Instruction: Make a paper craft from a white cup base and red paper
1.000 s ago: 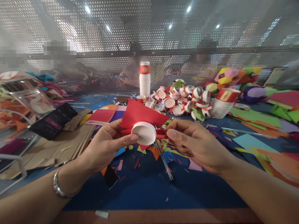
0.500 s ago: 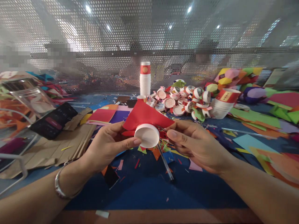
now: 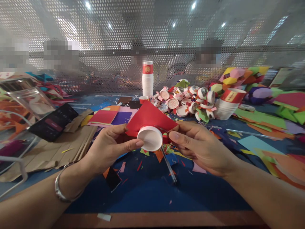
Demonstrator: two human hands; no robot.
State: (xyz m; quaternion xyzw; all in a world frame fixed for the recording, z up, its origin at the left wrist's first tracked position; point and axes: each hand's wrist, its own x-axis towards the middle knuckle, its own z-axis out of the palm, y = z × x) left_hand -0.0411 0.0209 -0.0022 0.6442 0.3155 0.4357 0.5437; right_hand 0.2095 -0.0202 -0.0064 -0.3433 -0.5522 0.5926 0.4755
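A sheet of red paper (image 3: 150,116), pointed at the top, sits behind a shallow white paper cup bottom (image 3: 150,139) whose hollow side faces me. My left hand (image 3: 108,148) grips both from the left, thumb pressed on the cup bottom's rim and fingers behind the paper. On the other side my right hand (image 3: 199,144) pinches the paper's right corner between thumb and fingers. Below the cup bottom is a clear pen (image 3: 170,168), its upper end hidden. Whether paper and cup bottom are joined I cannot tell.
Cut cup pieces (image 3: 182,111) are heaped at the back, beside an upright cup stack (image 3: 148,84) and a tilted cup stack (image 3: 226,108). Cardboard (image 3: 54,154) and a propped phone (image 3: 53,122) are at left. Coloured paper (image 3: 262,146) lies right; scraps dot the blue table (image 3: 152,197).
The red paper has tipped slightly, its top point now a little lower. Both hands keep their hold in nearly the same place.
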